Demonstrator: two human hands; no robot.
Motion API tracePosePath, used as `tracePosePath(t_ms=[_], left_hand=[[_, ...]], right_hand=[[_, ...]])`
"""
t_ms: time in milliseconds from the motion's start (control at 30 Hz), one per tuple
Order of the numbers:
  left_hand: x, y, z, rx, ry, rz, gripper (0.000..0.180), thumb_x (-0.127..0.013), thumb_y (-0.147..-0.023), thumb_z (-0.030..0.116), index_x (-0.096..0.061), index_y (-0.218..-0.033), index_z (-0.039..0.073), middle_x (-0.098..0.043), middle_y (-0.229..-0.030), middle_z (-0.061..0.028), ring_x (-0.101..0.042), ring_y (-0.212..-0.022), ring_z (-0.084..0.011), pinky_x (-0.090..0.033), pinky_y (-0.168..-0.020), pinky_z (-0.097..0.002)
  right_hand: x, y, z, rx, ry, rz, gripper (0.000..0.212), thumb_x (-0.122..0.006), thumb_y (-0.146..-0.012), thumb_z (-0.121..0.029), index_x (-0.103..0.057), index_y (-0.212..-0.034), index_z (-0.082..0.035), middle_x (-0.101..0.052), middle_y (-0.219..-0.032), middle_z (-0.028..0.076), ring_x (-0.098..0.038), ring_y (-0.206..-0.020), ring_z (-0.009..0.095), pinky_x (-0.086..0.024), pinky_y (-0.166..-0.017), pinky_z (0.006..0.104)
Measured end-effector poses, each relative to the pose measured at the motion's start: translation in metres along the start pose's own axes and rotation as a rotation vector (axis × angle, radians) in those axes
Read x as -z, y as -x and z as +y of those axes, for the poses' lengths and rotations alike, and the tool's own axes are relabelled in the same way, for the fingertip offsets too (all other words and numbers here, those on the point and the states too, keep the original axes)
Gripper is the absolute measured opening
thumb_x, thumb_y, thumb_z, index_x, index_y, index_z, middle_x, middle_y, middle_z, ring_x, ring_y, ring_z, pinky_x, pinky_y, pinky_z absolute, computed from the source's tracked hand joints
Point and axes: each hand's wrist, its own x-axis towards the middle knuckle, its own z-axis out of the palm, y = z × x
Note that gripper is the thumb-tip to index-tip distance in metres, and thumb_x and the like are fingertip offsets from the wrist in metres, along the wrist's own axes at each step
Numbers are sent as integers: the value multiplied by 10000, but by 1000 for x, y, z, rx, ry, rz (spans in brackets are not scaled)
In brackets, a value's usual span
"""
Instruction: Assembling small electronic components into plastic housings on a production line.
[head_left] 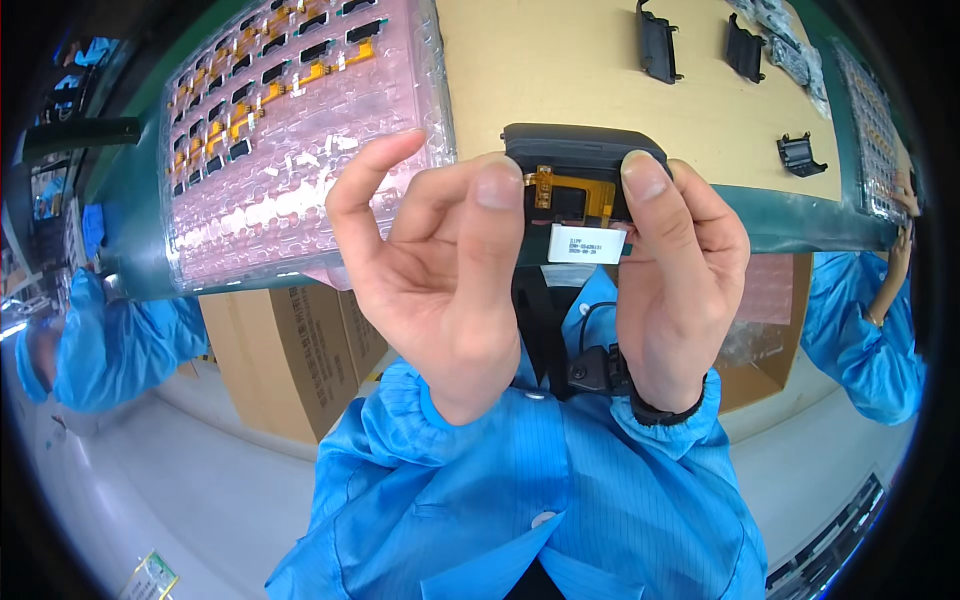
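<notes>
Up in the middle of the head view, which is the only view, a black housing (pixel 580 143) is held between both hands, up off the table and close to the camera. Left hand (pixel 455 250) pinches its left end, thumb tip pressed on the near side, with one finger sticking up and away from the part. Right hand (pixel 685 250) has the other end, thumb on the near side and fingers curled around behind, so both grips are closed on the same piece. An orange flex (pixel 604 196) shows between the thumbs, with a white piece (pixel 585 244) with tiny print just below it. Behind the hands is a green table (pixel 770 237) with a tan mat (pixel 560 60) on it. Three black parts sit on the mat toward the right: one at the top (pixel 657 45), another (pixel 744 50) beside some clear plastic (pixel 795 50), and a third (pixel 801 155) nearer the front edge. Left of the mat is a pinkish clear tray (pixel 290 230), its far part filled with rows of small black bits on orange strips; a second tray (pixel 868 130) sits at the far right. Below the table edge there's a cardboard box (pixel 255 350) on the left and an open box (pixel 770 370) on the right. Blue sleeves of other people show at the left (pixel 130 345) and right (pixel 865 340).
</notes>
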Motion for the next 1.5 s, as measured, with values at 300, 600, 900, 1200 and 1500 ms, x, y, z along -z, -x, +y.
tracePosePath(t_ms=[300,600,900,1200,1500], left_hand=[[-5,1,1,-32,-21,-12,458,-641,-886,-34,-406,-1278,-24,-693,-914,-134,-637,-855,-130,-495,-813,-260],[-3,2,-6,-53,25,-29,484,-640,-867,-89,-394,-1271,13,-674,-1013,-170,-643,-929,-161,-501,-859,-289],[-1,-1,-5,38,46,-30,449,-618,-885,-77,-392,-1264,8,-668,-1000,-153,-618,-944,-143,-483,-867,-282],[-4,-2,-5,-18,-25,-5,431,-650,-869,-69,-418,-1224,11,-678,-966,-141,-620,-873,-126,-487,-829,-265],[-12,2,-13,-196,-119,29,460,-649,-863,-82,-399,-1230,38,-664,-958,-152,-615,-882,-145,-484,-816,-268]], right_hand=[[6,0,-1,67,28,-79,218,-577,-970,-127,-661,-1026,66,-699,-937,112,-661,-835,144,-522,-776,272],[1,1,0,45,22,-46,213,-585,-966,-134,-659,-1026,56,-700,-939,113,-663,-840,143,-519,-776,268],[-4,0,3,9,-4,57,195,-651,-939,-133,-668,-892,56,-640,-773,13,-528,-702,38,-409,-644,169],[-2,5,1,56,95,-21,217,-583,-971,-144,-649,-959,63,-680,-896,96,-616,-838,120,-480,-796,266],[-7,7,3,87,12,7,222,-581,-973,-149,-648,-979,62,-683,-916,105,-628,-840,131,-490,-785,272]])
